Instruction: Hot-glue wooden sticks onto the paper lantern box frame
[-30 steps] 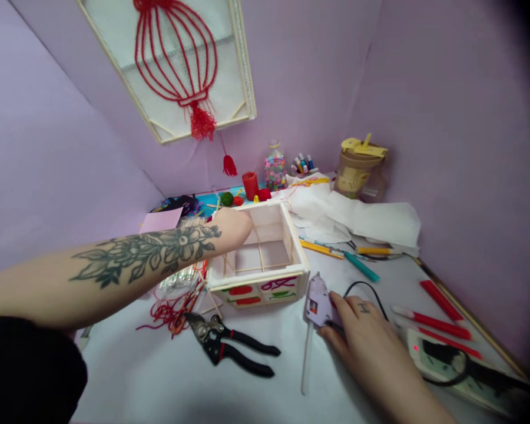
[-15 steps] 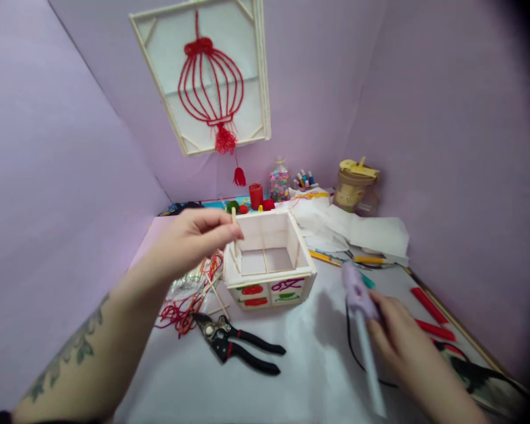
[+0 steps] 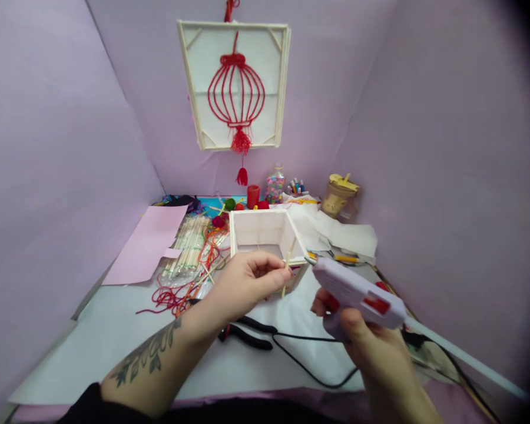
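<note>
My left hand pinches a short wooden stick, held nearly upright in front of the white box. In my right hand is a lilac hot glue gun with a red trigger; its nozzle points left toward the stick, apart from it. A long glue stick sticks out of its back end. Behind my left hand stands the open-topped white box with stick edges; my hand hides most of its front. Pruning shears with black handles lie partly beneath my left forearm.
Bundled wooden sticks, red yarn and pink paper lie on the left. A red candle, a bead jar and a yellow-lidded cup stand behind. A lantern panel hangs above; the gun's black cord loops in front.
My left hand has moved right and down with the stick, from the box's left corner to its front. The glue gun has been raised and turned, its nozzle now near the stick. The view has shifted.
</note>
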The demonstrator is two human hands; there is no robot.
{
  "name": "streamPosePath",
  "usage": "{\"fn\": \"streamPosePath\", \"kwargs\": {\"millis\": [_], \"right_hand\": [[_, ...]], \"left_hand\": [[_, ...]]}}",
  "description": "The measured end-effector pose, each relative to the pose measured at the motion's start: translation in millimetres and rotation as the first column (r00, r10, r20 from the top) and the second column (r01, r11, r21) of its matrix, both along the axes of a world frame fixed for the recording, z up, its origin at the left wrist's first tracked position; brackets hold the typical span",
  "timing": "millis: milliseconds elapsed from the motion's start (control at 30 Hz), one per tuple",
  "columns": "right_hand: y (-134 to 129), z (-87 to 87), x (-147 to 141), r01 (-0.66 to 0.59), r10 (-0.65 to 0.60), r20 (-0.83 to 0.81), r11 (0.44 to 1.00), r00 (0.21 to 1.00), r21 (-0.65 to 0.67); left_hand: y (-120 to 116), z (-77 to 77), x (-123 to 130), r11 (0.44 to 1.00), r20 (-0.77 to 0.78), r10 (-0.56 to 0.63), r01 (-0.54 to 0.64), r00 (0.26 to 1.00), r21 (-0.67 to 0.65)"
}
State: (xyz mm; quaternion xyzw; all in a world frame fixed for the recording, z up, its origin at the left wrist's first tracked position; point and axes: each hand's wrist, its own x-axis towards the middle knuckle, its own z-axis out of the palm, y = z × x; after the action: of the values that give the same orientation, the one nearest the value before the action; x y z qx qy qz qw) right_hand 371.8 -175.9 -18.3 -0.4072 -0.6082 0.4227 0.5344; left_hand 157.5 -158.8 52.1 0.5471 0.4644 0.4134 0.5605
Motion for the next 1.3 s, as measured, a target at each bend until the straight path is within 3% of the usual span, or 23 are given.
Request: {"fn": "streamPosePath", "kwargs": {"millis": [133, 467, 1300], "right_hand": [[0, 2.0, -7, -0.054, 0.054, -0.067, 0.999, 0.996, 0.003], [-5, 10.2, -15, -0.061, 0.061, -0.009, 0.995, 0.998, -0.073], [5, -0.2, -12, -0.108, 0.107, -0.029, 0.994, 0.994, -0.028]], "left_hand": [[-1, -3.5, -1, 0.999, 0.004, 0.001, -0.001, 1.000, 0.052], [-3, -1.0, -3, 0.994, -0.006, -0.073, 0.073, 0.997, 0.086], [-1, -1.0, -3, 0.992, -0.043, -0.098, 0.101, 0.994, 0.079]]}}
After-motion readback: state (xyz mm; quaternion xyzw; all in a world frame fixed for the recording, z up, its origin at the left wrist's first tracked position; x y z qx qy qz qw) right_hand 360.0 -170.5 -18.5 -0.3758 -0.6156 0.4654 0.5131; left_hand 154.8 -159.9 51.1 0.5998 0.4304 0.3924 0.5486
